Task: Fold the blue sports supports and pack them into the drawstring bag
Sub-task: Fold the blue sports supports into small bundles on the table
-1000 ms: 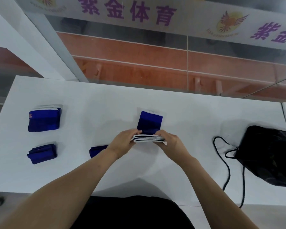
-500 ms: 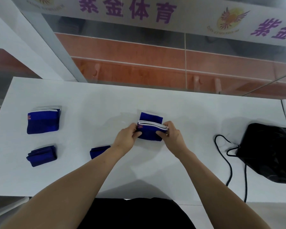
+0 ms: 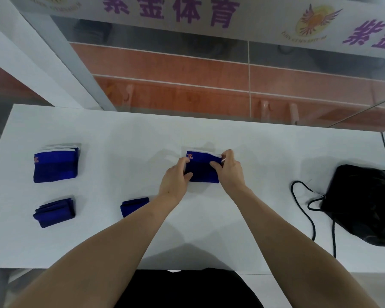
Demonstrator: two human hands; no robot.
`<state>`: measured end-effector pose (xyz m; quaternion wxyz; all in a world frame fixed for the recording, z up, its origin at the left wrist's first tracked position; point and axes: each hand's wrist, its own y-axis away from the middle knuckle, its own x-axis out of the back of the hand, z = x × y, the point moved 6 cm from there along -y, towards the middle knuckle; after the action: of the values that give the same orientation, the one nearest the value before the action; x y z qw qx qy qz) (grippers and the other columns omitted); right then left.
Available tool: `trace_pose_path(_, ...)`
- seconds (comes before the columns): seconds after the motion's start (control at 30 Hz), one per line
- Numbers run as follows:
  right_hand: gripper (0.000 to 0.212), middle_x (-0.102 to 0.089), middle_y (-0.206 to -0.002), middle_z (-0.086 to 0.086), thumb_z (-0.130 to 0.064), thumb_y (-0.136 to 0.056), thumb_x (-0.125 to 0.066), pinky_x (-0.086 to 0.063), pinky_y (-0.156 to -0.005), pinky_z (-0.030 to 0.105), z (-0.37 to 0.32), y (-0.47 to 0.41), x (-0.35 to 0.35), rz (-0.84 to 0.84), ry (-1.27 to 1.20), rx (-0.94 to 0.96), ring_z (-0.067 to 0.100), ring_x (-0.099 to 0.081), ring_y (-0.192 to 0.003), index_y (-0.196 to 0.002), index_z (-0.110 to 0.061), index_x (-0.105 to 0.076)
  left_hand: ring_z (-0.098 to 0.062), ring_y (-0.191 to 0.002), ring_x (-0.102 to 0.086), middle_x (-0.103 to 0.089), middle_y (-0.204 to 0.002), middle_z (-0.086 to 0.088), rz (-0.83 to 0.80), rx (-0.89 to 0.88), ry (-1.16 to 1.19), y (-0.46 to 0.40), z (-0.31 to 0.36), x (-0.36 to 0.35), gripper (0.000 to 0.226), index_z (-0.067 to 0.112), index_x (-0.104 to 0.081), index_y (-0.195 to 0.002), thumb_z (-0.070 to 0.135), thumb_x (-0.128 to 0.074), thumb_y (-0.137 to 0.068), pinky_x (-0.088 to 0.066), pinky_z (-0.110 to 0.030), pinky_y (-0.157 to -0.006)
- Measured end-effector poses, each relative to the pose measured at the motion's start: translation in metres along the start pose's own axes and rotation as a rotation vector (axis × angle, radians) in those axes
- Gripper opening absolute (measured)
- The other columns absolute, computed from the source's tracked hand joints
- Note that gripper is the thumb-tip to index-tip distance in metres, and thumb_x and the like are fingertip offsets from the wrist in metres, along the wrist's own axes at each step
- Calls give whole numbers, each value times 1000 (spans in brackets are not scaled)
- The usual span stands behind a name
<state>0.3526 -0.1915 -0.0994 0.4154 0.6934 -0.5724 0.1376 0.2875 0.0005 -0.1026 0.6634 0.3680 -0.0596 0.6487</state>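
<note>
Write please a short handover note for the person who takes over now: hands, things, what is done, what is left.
Left hand and right hand both grip the support being folded, mid-table.
Folded supports: far left, near left, and one partly under the left forearm.
Drawstring bag lies at right, nothing visibly packed.
Left: finish this fold, pack all four.

3 supports [image 3: 55, 166] table [image 3: 125, 138] L, 1 ctr, bag [image 3: 365, 203] R

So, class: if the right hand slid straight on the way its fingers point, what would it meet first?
The right hand points left across the folded blue fabric support; past that, probably the left hand.
</note>
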Motion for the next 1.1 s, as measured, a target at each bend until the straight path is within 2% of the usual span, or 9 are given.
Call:
trace_pose_path(0.07,32,-66,-95,4,-36,-98,-66,-59,-73,50,1,2,2,46,5,7,26,-65,-83,-110,-27,-37,-18,-88,-61,-62,-95,3,0,-17,-75,-3,0,-1,31,28,-49,-128,23,-58,-99,-54,-38,-76)
trace_pose_path(0.17,37,-59,-117,1,-33,-97,-66,-57,-79,44,-3,9,7,133,71,80,23,-61,-98,-121,-23,-41,-19,-90,-59,-60,-97,2,-21,-6,-156,-4,-1,-2,28,29,-50,-126,28,-57,-99,-55,-41,-77)
trace_pose_path(0.33,28,-58,-129,0,-28,-96,-65,-46,-95,39,-13,33,7,336,366,417,24,-54,-116,-121,-17,-59,-24,-110,-48,-48,-116,-2,74,-96,-369,-1,13,0,34,25,-54,-131,25,-59,-98,-50,-38,-89)
trace_pose_path(0.47,34,-55,-147,2,-24,-101,-63,-45,-102,44,-1,36,-6,293,424,441,28,-50,-134,-134,-17,-61,-30,-129,-40,-44,-143,-5,132,-285,-608,3,28,-8,42,25,-56,-135,18,-63,-94,-42,-40,-104)
trace_pose_path(0.6,46,-34,-167,-4,-33,-109,-44,-32,-118,48,11,27,-16,123,489,338,30,-26,-156,-155,-22,-43,-38,-153,-6,-11,-169,-4,-35,-306,-761,-4,21,-26,61,23,-25,-158,22,-51,-102,-21,-50,-122)
trace_pose_path(0.7,56,-5,-174,-14,-43,-112,-23,-7,-127,53,24,26,-26,-25,537,242,27,2,-161,-165,-30,-15,-38,-154,12,10,-170,-1,-102,-238,-798,-6,10,-33,62,24,-1,-162,45,-21,-107,-4,-58,-123)
trace_pose_path(0.77,58,9,-173,-18,-46,-112,-16,3,-127,55,29,25,-30,-83,529,215,24,13,-160,-166,-33,1,-38,-153,16,18,-169,-1,-112,-234,-873,-5,5,-39,66,24,11,-160,51,-15,-106,-1,-60,-123)
trace_pose_path(0.9,60,19,-171,-19,-50,-110,-11,8,-126,57,32,19,-30,-150,532,208,23,20,-159,-163,-34,12,-38,-153,19,26,-166,-2,-120,-222,-910,-9,0,-43,67,23,22,-156,53,-9,-105,2,-61,-122)
trace_pose_path(1.1,61,17,-172,-16,-48,-111,-13,4,-126,59,30,18,-30,-157,534,207,25,18,-159,-164,-32,12,-39,-151,23,34,-163,-2,-196,-204,-910,-13,0,-43,66,25,27,-154,53,-8,-105,6,-62,-121)
